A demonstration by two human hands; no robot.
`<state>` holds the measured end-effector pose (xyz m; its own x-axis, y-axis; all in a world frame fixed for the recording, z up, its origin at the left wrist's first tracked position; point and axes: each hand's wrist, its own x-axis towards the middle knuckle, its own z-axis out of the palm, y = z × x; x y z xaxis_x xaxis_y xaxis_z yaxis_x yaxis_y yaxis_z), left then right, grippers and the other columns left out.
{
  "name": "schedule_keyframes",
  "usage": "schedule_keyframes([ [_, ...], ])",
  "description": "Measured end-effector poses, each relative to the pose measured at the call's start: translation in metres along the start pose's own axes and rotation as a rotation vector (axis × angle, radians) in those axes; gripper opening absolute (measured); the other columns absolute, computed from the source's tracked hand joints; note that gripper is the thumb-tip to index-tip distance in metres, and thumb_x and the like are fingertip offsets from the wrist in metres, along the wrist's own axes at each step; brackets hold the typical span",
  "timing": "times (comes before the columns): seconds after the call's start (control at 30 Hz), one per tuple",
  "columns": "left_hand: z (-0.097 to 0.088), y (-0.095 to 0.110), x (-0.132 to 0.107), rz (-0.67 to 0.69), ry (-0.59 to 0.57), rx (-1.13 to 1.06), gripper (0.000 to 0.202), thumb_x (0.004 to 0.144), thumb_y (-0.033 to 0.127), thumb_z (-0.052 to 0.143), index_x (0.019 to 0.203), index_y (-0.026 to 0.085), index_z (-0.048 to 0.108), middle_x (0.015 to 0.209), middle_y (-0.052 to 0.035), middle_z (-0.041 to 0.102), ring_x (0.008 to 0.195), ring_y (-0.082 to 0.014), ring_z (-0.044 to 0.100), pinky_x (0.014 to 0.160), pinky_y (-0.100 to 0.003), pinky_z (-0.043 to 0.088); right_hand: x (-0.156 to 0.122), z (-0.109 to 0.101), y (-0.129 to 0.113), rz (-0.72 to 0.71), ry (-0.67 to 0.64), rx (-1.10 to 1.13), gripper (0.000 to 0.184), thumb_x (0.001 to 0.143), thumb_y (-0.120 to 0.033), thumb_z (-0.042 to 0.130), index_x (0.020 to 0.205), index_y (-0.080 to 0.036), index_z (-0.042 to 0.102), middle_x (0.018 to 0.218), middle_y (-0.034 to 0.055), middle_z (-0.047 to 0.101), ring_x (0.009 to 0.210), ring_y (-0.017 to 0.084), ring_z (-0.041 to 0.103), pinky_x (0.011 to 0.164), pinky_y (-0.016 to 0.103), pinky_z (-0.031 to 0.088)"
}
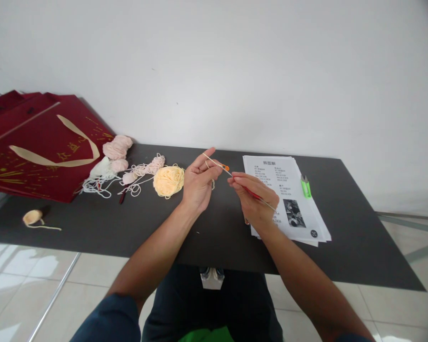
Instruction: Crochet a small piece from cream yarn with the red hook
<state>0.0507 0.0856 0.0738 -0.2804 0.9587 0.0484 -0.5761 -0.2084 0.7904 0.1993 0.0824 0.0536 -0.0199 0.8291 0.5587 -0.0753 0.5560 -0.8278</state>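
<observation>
My left hand (200,183) is raised above the table with its index finger stretched up. Pale yellow yarn (214,160) runs over that finger, and the thumb and other fingers pinch the strand. A small orange piece (226,167) shows at the fingertips; I cannot make out its kind. In my right hand (258,197) is a crochet hook with a red handle (252,193), its thin shaft pointing at the left fingertips. Any worked stitches are hidden by the fingers. Close beside my left wrist sits a ball of pale yellow yarn (169,181).
Printed sheets (306,223) lie under my right hand, with green thread snips (306,186) on them. Pink yarn (117,147) and tangled white yarn (102,175) lie by a dark red gift bag (39,142). A small cream crocheted piece (33,217) rests at the left of the dark table (214,237).
</observation>
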Motion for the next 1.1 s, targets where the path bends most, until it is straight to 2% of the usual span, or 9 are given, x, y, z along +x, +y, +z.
schedule_keyframes([
  [0.2,0.001,-0.004,-0.003,0.108,-0.019,0.159,0.053,0.071,0.018,0.089,0.122,0.023,0.075,0.083,0.0025,0.075,0.078,-0.0096,0.069,0.081,-0.026,0.053,0.012,0.006,0.001,0.303,0.072,0.330,0.011,0.089,-0.033,0.079,0.098,-0.026,0.081,0.088,0.0019,0.083,0.075,0.017,0.078,0.074,0.035,0.068],
  [0.3,0.001,-0.007,-0.005,0.145,-0.038,0.210,0.051,0.072,0.019,0.089,0.122,0.024,0.076,0.081,0.0027,0.075,0.076,-0.0101,0.069,0.079,-0.026,0.054,0.016,0.006,-0.001,0.346,0.096,0.384,0.012,0.088,-0.035,0.080,0.093,-0.024,0.078,0.089,0.0024,0.082,0.072,0.016,0.076,0.067,0.031,0.065],
  [0.4,0.000,-0.009,-0.006,0.163,-0.046,0.219,0.051,0.072,0.018,0.089,0.121,0.024,0.076,0.079,0.0032,0.075,0.074,-0.0100,0.070,0.078,-0.026,0.055,0.015,0.007,-0.007,0.338,0.119,0.310,0.014,0.089,-0.035,0.079,0.093,-0.022,0.076,0.084,0.0022,0.082,0.068,0.015,0.075,0.064,0.030,0.063],
  [0.5,0.002,-0.012,-0.006,0.146,-0.037,0.182,0.052,0.072,0.018,0.090,0.122,0.023,0.076,0.080,0.0018,0.078,0.075,-0.0110,0.071,0.080,-0.027,0.055,0.010,0.006,-0.013,0.273,0.146,0.101,0.013,0.091,-0.034,0.076,0.094,-0.021,0.077,0.078,0.0020,0.080,0.067,0.015,0.076,0.065,0.029,0.063],
  [0.6,0.003,-0.012,-0.006,0.071,0.003,0.109,0.055,0.071,0.019,0.091,0.124,0.022,0.075,0.081,0.0005,0.079,0.074,-0.0108,0.071,0.075,-0.025,0.052,0.003,0.004,-0.015,0.048,0.110,-0.144,0.011,0.093,-0.026,0.074,0.101,-0.025,0.081,0.090,0.0037,0.083,0.080,0.018,0.079,0.077,0.034,0.066],
  [0.7,0.004,-0.009,-0.006,0.006,0.013,0.002,0.053,0.072,0.017,0.090,0.122,0.022,0.075,0.078,0.0024,0.077,0.069,-0.0078,0.066,0.071,-0.022,0.049,-0.002,0.001,-0.010,-0.216,0.007,-0.232,0.030,0.089,-0.014,0.075,0.113,-0.031,0.081,0.112,0.0041,0.084,0.097,0.021,0.080,0.089,0.039,0.068],
  [0.77,0.003,-0.005,-0.005,-0.028,-0.013,-0.063,0.051,0.073,0.015,0.089,0.121,0.022,0.075,0.075,0.0039,0.073,0.067,-0.0063,0.063,0.073,-0.021,0.049,-0.004,0.000,-0.005,-0.241,-0.036,-0.188,0.038,0.088,-0.010,0.076,0.118,-0.033,0.080,0.119,0.0028,0.082,0.102,0.021,0.080,0.091,0.039,0.068],
  [0.93,0.002,-0.001,-0.004,-0.077,-0.068,-0.122,0.050,0.073,0.011,0.086,0.120,0.019,0.074,0.079,0.0036,0.070,0.069,-0.0057,0.061,0.073,-0.020,0.049,0.000,0.003,0.003,0.102,-0.028,0.242,0.026,0.089,-0.018,0.078,0.106,-0.037,0.083,0.118,-0.0010,0.082,0.088,0.017,0.080,0.076,0.033,0.068],
  [1.1,0.004,-0.003,-0.003,-0.059,-0.092,-0.108,0.050,0.072,0.012,0.086,0.120,0.019,0.074,0.074,0.0046,0.067,0.068,-0.0066,0.061,0.072,-0.021,0.049,0.011,0.004,0.001,0.328,-0.011,0.523,0.012,0.083,-0.028,0.086,0.095,-0.030,0.083,0.106,0.0008,0.083,0.079,0.013,0.077,0.071,0.028,0.065],
])
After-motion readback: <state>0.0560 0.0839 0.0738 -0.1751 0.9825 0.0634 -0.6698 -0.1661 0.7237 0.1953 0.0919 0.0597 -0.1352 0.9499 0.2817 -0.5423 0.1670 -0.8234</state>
